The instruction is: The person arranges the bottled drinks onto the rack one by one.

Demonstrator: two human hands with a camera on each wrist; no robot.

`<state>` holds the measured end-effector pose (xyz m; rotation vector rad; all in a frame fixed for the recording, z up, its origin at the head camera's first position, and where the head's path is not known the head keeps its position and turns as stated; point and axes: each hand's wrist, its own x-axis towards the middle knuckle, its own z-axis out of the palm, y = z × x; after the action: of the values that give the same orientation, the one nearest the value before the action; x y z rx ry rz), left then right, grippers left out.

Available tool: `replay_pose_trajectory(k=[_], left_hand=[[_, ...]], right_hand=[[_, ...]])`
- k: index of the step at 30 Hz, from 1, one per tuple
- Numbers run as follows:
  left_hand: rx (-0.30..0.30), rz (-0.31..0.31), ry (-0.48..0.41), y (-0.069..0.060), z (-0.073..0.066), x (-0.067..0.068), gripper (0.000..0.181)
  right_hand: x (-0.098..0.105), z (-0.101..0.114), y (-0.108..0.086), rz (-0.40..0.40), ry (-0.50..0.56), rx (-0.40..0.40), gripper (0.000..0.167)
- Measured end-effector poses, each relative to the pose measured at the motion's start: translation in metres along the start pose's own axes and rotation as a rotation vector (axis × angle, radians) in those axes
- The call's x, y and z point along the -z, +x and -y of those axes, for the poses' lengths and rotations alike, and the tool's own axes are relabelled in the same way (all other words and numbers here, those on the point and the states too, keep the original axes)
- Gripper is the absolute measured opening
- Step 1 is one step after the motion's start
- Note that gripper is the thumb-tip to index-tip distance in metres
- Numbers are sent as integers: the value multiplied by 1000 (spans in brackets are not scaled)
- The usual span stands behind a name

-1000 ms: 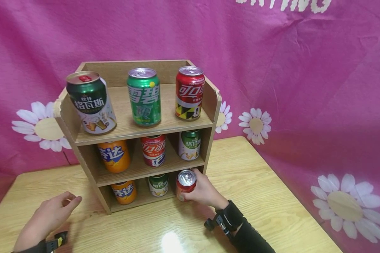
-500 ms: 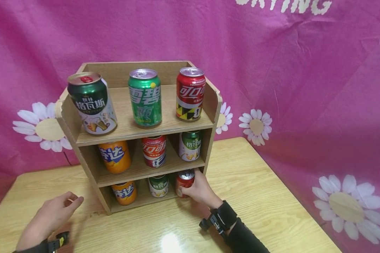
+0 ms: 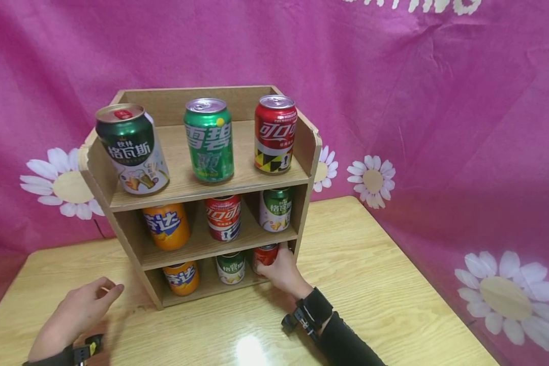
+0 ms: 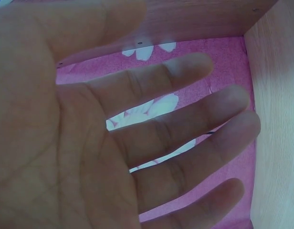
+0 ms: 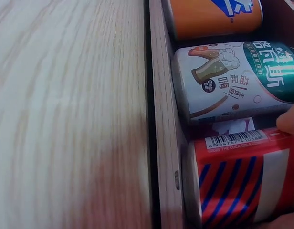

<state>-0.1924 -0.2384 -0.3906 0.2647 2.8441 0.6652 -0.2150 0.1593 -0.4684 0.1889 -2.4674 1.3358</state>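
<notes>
On the right side of the bottom shelf, my right hand (image 3: pixel 284 273) grips a red cola can (image 3: pixel 265 255), its lower part partly covered by the thumb. The right wrist view shows this can (image 5: pixel 233 183) upright within the shelf's front edge, fingers at its side. Beside it stand a green-and-white kvass can (image 3: pixel 231 269) and an orange soda can (image 3: pixel 181 278). My left hand (image 3: pixel 75 311) is off to the left of the wooden shelf (image 3: pixel 174 195), above the table, holding nothing. Its fingers look spread and nearly straight in the left wrist view.
The middle shelf holds an orange can (image 3: pixel 166 227), a red can (image 3: pixel 224 218) and a kvass can (image 3: pixel 275 209). On top stand a kvass can (image 3: pixel 134 152), a green soda can (image 3: pixel 209 145) and a red can (image 3: pixel 275 134). A pink cloth (image 3: pixel 416 127) hangs behind the table (image 3: pixel 357 274).
My right hand has moved the red can back from the front edge, deeper into the bottom shelf; its lid has slipped mostly under the middle shelf. The left hand has hardly moved.
</notes>
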Motion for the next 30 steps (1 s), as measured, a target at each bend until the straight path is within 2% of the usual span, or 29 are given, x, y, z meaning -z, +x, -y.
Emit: replay_pose_trajectory(k=[6, 12, 15, 21, 24, 27, 30], left_hand=[[10, 11, 0, 0, 2, -1, 49], [5, 4, -1, 1, 2, -2, 49], [4, 6, -1, 2, 1, -2, 48], [-2, -2, -1, 1, -1, -1, 45], [-7, -8, -3, 0, -1, -2, 43], [-7, -12, -3, 1, -1, -2, 42], [-2, -12, 8, 1, -1, -1, 43]], right_hand=[[0, -5, 0, 6, 14, 54, 73], [0, -5, -1, 26, 39, 14, 77], [-2, -5, -3, 4, 6, 14, 78], [-7, -3, -5, -62, -53, 64, 85], [-7, -3, -6, -44, -11, 55, 88], [-5, -3, -5, 0, 77, 10, 88], [-2, -2, -4, 39, 114, -29, 85]])
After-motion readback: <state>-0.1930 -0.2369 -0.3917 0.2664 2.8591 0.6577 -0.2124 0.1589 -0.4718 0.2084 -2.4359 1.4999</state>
